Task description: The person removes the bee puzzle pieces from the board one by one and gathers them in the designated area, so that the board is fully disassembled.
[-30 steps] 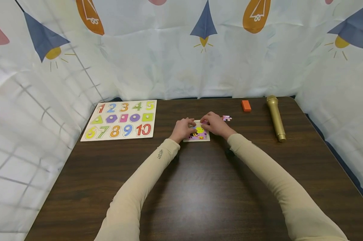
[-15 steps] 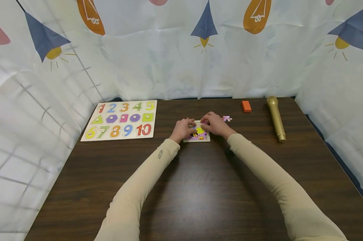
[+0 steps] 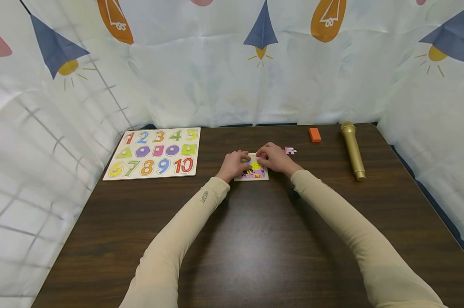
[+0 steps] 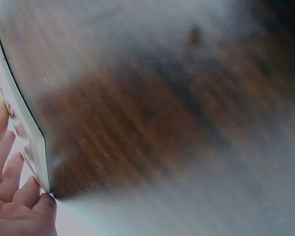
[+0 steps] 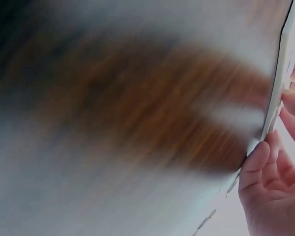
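A small square jigsaw puzzle [image 3: 258,174] with a pale frame and a yellow, purple and black picture lies on the table between both hands. My left hand [image 3: 232,166] rests at its left side, fingers reaching over the picture; in the left wrist view these fingers [image 4: 10,177] touch the pale edge. At the upper right corner, my right hand [image 3: 276,158] pinches a pinkish puzzle piece with thumb and fingertips, mostly hidden by the fingers. The right wrist view has that hand's curled fingers [image 5: 258,160] against the frame's edge. A loose pink puzzle piece [image 3: 291,151] lies just beyond the right hand.
On the left lies a white number-and-shape board [image 3: 149,159]. An orange block [image 3: 314,135] and a gold microphone-shaped object [image 3: 353,152] lie at the right rear. A white printed curtain [image 3: 216,85] hangs behind the dark wooden table [image 3: 251,239].
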The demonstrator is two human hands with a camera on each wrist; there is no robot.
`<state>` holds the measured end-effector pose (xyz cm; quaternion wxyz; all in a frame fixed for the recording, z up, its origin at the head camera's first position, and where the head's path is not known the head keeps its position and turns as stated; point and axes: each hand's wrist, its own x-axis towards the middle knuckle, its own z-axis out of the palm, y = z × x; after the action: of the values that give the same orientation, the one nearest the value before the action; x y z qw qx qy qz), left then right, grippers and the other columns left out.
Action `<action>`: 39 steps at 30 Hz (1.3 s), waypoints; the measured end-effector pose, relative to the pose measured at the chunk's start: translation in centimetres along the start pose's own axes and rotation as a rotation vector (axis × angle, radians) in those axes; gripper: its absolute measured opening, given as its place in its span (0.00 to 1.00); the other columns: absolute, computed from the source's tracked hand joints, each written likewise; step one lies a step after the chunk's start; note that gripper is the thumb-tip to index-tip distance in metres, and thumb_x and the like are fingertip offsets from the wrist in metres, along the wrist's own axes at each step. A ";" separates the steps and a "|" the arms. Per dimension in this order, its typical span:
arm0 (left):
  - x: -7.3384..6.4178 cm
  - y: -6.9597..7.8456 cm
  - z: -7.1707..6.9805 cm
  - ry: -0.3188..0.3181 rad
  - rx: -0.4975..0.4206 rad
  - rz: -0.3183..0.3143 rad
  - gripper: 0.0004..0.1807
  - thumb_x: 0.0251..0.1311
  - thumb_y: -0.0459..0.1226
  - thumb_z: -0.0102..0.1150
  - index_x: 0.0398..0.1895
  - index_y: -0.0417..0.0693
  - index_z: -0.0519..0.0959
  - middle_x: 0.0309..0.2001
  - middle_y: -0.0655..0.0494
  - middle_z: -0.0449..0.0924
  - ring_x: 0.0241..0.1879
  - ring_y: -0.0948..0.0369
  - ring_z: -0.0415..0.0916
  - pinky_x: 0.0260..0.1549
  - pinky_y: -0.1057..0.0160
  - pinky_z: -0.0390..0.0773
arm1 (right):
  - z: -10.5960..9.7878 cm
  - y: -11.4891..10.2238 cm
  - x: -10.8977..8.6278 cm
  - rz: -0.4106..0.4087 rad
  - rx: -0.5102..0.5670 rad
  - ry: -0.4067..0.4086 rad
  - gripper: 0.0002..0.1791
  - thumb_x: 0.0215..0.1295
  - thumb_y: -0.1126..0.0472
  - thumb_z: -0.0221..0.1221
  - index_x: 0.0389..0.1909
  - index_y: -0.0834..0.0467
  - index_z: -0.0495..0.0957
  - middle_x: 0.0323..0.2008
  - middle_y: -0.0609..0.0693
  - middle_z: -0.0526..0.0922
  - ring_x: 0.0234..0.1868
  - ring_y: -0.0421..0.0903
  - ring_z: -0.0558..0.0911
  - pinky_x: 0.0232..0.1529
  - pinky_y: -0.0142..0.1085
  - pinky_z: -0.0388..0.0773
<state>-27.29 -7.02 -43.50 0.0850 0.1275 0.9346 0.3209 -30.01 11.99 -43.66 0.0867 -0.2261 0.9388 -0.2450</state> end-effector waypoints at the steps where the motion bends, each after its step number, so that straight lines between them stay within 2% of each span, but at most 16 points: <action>1: 0.0 0.0 0.0 0.000 -0.001 -0.001 0.18 0.62 0.39 0.65 0.53 0.43 0.83 0.66 0.53 0.71 0.72 0.53 0.56 0.69 0.51 0.57 | 0.0 -0.1 0.0 -0.002 -0.011 0.006 0.15 0.68 0.57 0.60 0.51 0.60 0.81 0.54 0.59 0.74 0.51 0.54 0.74 0.60 0.49 0.71; 6: -0.1 0.0 0.0 0.002 0.009 0.007 0.18 0.62 0.39 0.65 0.53 0.43 0.83 0.66 0.53 0.71 0.72 0.53 0.56 0.70 0.52 0.56 | 0.0 -0.2 0.1 -0.006 -0.024 0.025 0.14 0.68 0.58 0.60 0.50 0.60 0.81 0.53 0.58 0.73 0.48 0.53 0.74 0.57 0.47 0.73; 13: -0.1 0.0 0.0 0.000 0.016 0.012 0.18 0.62 0.39 0.65 0.53 0.43 0.83 0.66 0.53 0.71 0.72 0.52 0.56 0.70 0.51 0.55 | -0.2 0.6 0.0 -0.014 0.044 0.023 0.14 0.69 0.57 0.60 0.51 0.59 0.80 0.51 0.57 0.72 0.47 0.52 0.72 0.53 0.46 0.73; 22: 0.0 0.0 0.1 0.000 0.027 0.008 0.18 0.62 0.39 0.65 0.54 0.44 0.82 0.66 0.53 0.71 0.72 0.53 0.57 0.70 0.52 0.55 | -0.9 1.7 -0.2 -0.046 0.051 -0.041 0.21 0.68 0.57 0.61 0.60 0.57 0.77 0.58 0.58 0.72 0.57 0.55 0.72 0.62 0.51 0.68; 27: 0.0 0.0 0.1 0.003 0.012 -0.003 0.18 0.62 0.40 0.65 0.54 0.43 0.82 0.66 0.53 0.71 0.72 0.53 0.56 0.70 0.52 0.55 | -1.1 1.7 -0.2 -0.069 0.040 -0.049 0.21 0.69 0.57 0.60 0.61 0.56 0.78 0.55 0.58 0.74 0.55 0.55 0.73 0.58 0.50 0.70; 33: -0.2 0.2 0.0 0.001 0.011 -0.004 0.18 0.62 0.40 0.65 0.54 0.43 0.82 0.66 0.53 0.71 0.72 0.53 0.56 0.70 0.52 0.56 | -1.0 1.6 0.0 -0.054 0.036 -0.058 0.20 0.70 0.57 0.59 0.61 0.54 0.78 0.52 0.56 0.74 0.51 0.53 0.73 0.53 0.48 0.72; 39: -0.4 0.4 -0.1 0.002 0.014 -0.004 0.18 0.62 0.39 0.64 0.53 0.43 0.82 0.66 0.54 0.71 0.72 0.53 0.56 0.70 0.52 0.55 | -1.1 1.6 0.1 -0.088 0.036 -0.065 0.22 0.70 0.59 0.59 0.63 0.54 0.76 0.55 0.58 0.73 0.55 0.55 0.72 0.58 0.51 0.70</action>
<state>-26.90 -6.92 -43.14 0.0839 0.1259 0.9371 0.3145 -31.02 13.64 -43.52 0.1101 -0.2735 0.9201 -0.2580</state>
